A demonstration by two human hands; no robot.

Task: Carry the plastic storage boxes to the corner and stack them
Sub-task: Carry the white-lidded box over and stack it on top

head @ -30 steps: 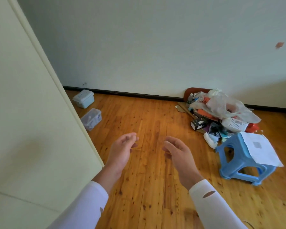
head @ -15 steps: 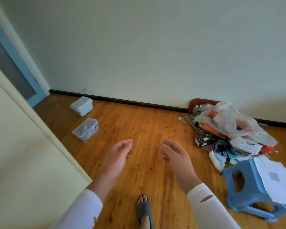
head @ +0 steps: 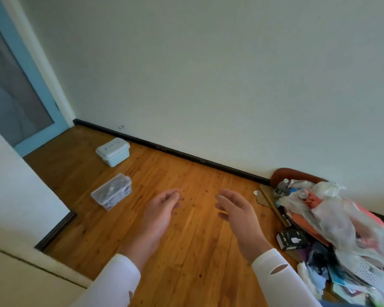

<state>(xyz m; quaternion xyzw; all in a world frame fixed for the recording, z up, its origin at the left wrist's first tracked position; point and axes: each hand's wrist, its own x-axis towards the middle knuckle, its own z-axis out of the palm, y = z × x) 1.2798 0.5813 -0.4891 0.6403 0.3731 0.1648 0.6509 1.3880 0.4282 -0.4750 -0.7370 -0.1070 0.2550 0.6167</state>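
Two plastic storage boxes sit apart on the wooden floor at the left. The pale blue box with a lid handle (head: 113,151) stands near the black skirting. Nearer to me lies a clear box (head: 111,191) with small items inside. My left hand (head: 160,212) and my right hand (head: 236,212) are held out in front of me, palms facing each other, fingers apart and holding nothing. The clear box lies left of my left hand, a short way off. White sleeves cover both forearms.
A pile of plastic bags, cardboard and small packages (head: 333,229) fills the right side against the wall. A cream wall corner (head: 20,196) juts in at the left. A blue-framed door (head: 16,89) stands at the far left.
The view has moved forward and turned left: the boxes are nearer, the doorway is more exposed, and the blue stool has left the frame. Both hands stay empty and spread.
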